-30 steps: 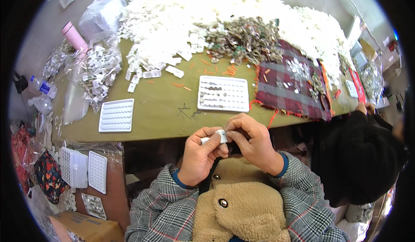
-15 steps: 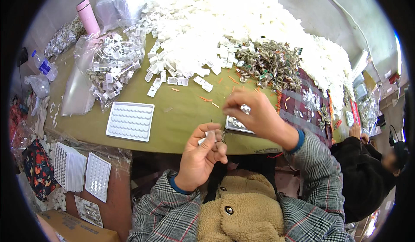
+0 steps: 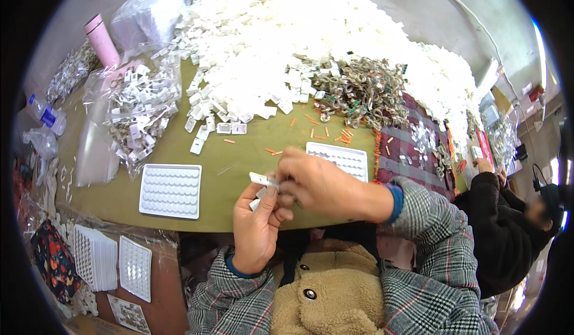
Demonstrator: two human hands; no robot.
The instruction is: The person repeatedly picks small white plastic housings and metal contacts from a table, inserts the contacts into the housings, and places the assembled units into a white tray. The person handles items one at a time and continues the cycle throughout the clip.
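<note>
My left hand (image 3: 256, 230) holds a small white plastic casing (image 3: 260, 179) between thumb and fingers, just above the table's near edge. A second white piece shows lower between the same fingers. My right hand (image 3: 323, 186) is bent in against the casing from the right, its fingertips pinched together and slightly blurred. What they grip is hidden. Just beyond my right wrist lies a white tray (image 3: 336, 148) with rows of small round hollows, partly covered by the hand. Another such tray (image 3: 170, 191) lies flat to the left.
A large heap of white casings (image 3: 281, 42) covers the table's back, beside a pile of coiled grey wires (image 3: 365, 90). Orange strips (image 3: 345, 136) lie scattered. At left are a bag of wired casings (image 3: 140, 107) and a pink flask (image 3: 102, 40). A person (image 3: 508, 233) works at right.
My right hand has moved left from the tray, where it pinched a small silvery piece, to the casing in my left hand. The view has shifted, uncovering more of that tray.
</note>
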